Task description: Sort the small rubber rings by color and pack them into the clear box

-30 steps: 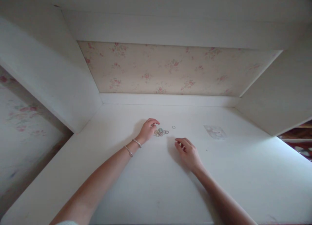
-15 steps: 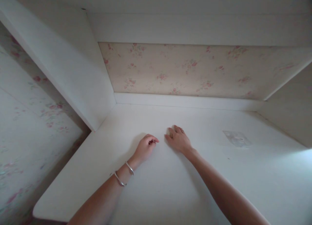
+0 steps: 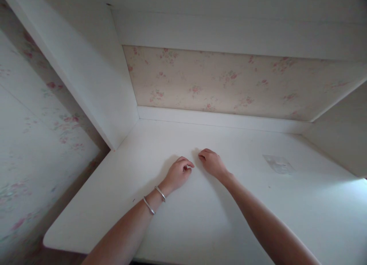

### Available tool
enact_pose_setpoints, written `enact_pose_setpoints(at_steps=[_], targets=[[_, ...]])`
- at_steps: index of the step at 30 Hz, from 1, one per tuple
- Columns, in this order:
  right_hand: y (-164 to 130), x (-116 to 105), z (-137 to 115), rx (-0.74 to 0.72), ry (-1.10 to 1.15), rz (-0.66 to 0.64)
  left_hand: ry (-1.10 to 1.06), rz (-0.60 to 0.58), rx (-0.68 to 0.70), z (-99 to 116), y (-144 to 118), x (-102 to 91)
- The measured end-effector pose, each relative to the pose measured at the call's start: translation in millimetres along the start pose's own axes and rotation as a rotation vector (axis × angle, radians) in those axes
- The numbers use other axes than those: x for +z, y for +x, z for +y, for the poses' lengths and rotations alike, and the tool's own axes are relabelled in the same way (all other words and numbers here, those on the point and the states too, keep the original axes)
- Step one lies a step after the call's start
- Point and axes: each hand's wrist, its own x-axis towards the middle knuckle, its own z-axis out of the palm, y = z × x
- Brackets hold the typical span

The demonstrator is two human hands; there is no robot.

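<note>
Since the earlier frame the small rings are out of sight, covered by the hands. Left of centre, the left hand (image 3: pixel 178 174), two silver bangles (image 3: pixel 155 200) at its wrist, lies curled on the white desk (image 3: pixel 177 226). Just right, the right hand (image 3: pixel 212 163) rests fingers bent under. A clear plastic packet (image 3: pixel 278 164) lies farther right.

No words, numbers, brands or signs can be read anywhere. The wallpaper (image 3: pixel 218 81) across the upper middle carries only a floral pattern, and the clear packet (image 3: pixel 278 164) at right shows no legible print.
</note>
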Motion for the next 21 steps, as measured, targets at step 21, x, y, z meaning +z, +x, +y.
enact_pose_setpoints(at_steps=[21], targets=[[-50, -13, 53, 0.314, 0.294, 0.356, 0.357, 0.053, 0.111, 5, -1, 10.4]])
